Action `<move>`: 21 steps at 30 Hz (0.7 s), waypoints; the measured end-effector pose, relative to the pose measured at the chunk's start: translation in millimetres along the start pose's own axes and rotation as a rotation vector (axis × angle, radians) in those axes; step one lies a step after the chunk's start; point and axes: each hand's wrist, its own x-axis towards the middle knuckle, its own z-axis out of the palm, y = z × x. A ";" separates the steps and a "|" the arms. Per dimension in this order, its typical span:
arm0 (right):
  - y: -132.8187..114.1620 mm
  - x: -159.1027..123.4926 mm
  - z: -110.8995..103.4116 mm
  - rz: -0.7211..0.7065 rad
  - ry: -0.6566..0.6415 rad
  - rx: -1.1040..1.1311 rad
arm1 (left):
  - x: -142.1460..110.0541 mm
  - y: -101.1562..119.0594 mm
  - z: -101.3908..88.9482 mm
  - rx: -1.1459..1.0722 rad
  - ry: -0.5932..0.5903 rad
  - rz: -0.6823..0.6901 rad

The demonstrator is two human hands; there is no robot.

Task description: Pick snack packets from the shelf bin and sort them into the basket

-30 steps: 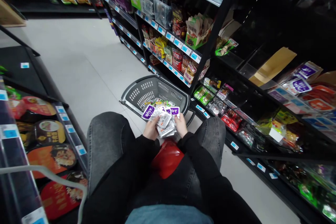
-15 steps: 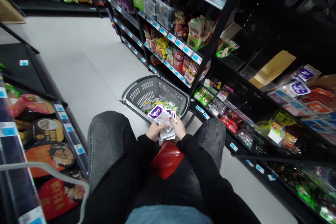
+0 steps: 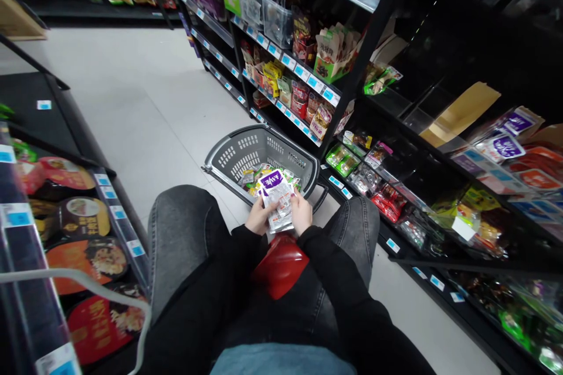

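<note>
My left hand (image 3: pixel 258 216) and right hand (image 3: pixel 302 213) pinch white-and-purple packets (image 3: pixel 277 192) at near rim of basket (image 3: pixel 262 142). Stack looks mostly evened up, not set down; smaller packets (image 3: pixel 248 177) already inside.

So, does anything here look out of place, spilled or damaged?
Nothing visible looks spilled or damaged. The slightly odd thing is the tan cardboard toward the picture's right, because it slants upward beside packaged goods. The held packets look neatly gathered, and the grey basket seems upright.
</note>
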 end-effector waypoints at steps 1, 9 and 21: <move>-0.2 0.1 -0.9 -0.029 0.038 -0.006 | 0.7 -0.3 -0.7 -0.012 0.009 -0.006; -11.5 -7.0 -22.8 -0.588 0.275 -0.111 | 8.2 -4.4 -6.0 -0.041 0.085 0.050; -24.0 -16.9 -11.8 -0.789 0.053 -0.057 | 4.0 8.4 -5.6 -0.038 0.090 0.064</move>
